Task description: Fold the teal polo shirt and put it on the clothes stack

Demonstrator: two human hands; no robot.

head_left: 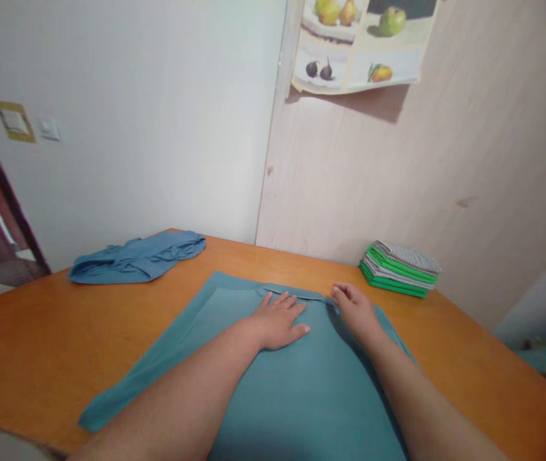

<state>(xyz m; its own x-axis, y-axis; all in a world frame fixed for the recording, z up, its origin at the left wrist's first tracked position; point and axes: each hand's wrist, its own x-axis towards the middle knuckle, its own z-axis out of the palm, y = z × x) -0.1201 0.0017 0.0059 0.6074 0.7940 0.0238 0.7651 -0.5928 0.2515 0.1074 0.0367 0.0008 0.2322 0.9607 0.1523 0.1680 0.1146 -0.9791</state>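
Note:
A teal T-shirt [302, 397] lies spread on the wooden table in front of me, with its neckline at the far end. My left hand [279, 323] rests flat on the cloth just below the neckline, its fingers stretched out and spread. At the right end of the neckline, my right hand [354, 312] pinches the edge of the shirt between thumb and fingers, lifting it slightly and leaving a dark shadow below. My forearms cover parts of the shirt's lower left and right sides.
On the orange-brown table [124, 333], a crumpled blue garment [138, 256] lies at the back left. A stack of folded green and grey striped cloths [400, 269] sits at the back right. Walls stand behind the table, with a fruit poster [354, 51] hanging above.

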